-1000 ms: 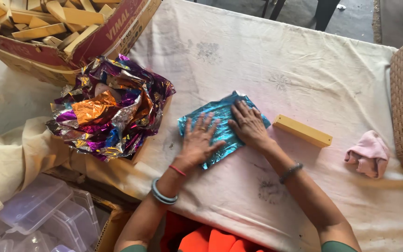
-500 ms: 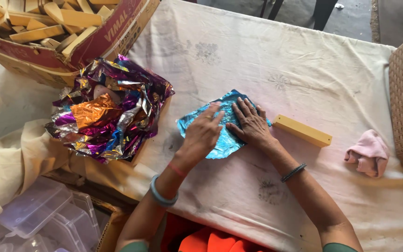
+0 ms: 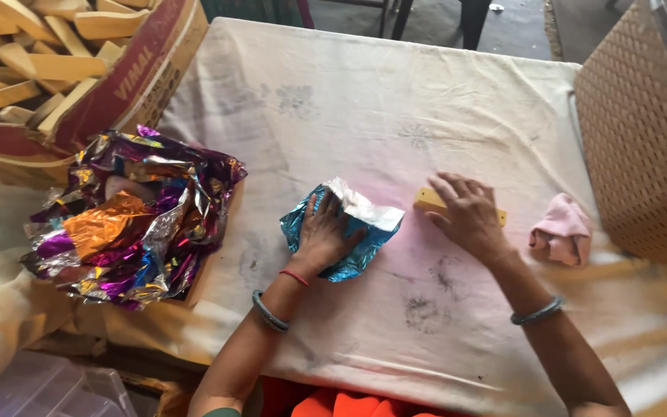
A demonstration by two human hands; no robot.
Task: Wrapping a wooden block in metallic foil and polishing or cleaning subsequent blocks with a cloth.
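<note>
Left hand (image 3: 324,235): flat, fingers spread, pressing on blue foil sheet (image 3: 349,239); not gripping. Foil sheet: mid tabletop (image 3: 364,116), one corner folded up, silver underside showing.
Right hand (image 3: 468,216): laid palm-down over yellow block (image 3: 428,200), fingers loosely curled across it; whether clamped, cannot tell. Block: just right of foil sheet, not touching it, mostly hidden under hand.
Heap of crumpled foil wrappers (image 3: 129,220): purple, orange, silver; left edge of tabletop.
Cardboard box (image 3: 129,85) of yellow wooden pieces (image 3: 48,66): upper left.
Pink cloth (image 3: 561,232): right of block, near woven basket (image 3: 642,147).
Tabletop covering: stained white cloth.
</note>
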